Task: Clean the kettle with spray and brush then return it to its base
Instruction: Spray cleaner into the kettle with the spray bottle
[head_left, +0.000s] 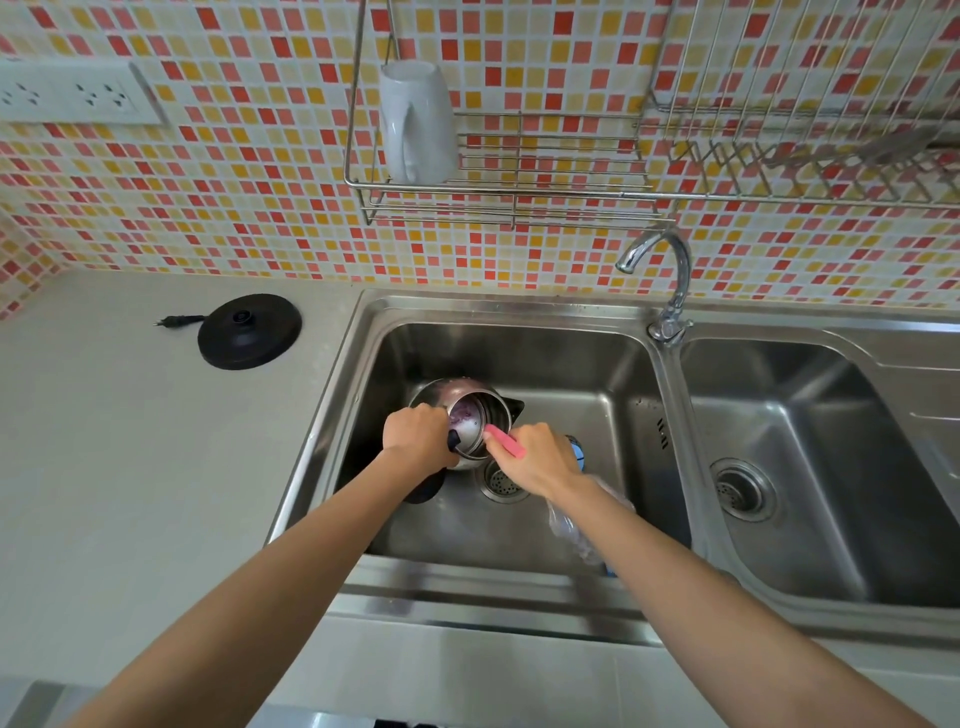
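A steel kettle (457, 402) lies tilted in the left sink basin (597, 405), its open mouth facing me with purple residue and foam inside. My left hand (415, 434) grips the kettle's black handle. My right hand (540, 457) holds a pink brush (506, 442), whose head reaches into the kettle's mouth. A clear spray bottle with a blue top (574, 519) lies in the basin under my right forearm, partly hidden. The black kettle base (249, 331) sits on the counter to the left with its plug unconnected.
A curved tap (670, 280) stands between the two basins. The right basin (779, 467) has a drain strainer. A wire rack (519, 171) on the tiled wall holds a white mug (415, 122). Wall sockets (67, 96) are at upper left.
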